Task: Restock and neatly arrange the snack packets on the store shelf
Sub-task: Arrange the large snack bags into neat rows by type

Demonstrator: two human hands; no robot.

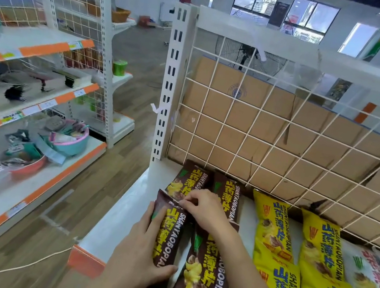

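We gripped a brown snack packet (168, 234) lengthwise: our left hand (140, 253) clasped its near side, our right hand (203, 209) pinched its far top corner.

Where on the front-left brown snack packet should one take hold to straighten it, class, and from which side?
Grip the brown packet by its two ends: the crimped top seal from above and the lower left edge from the aisle side. It is long, flat and soft, and another packet crowds its right side. The right hand and left hand sit about there.
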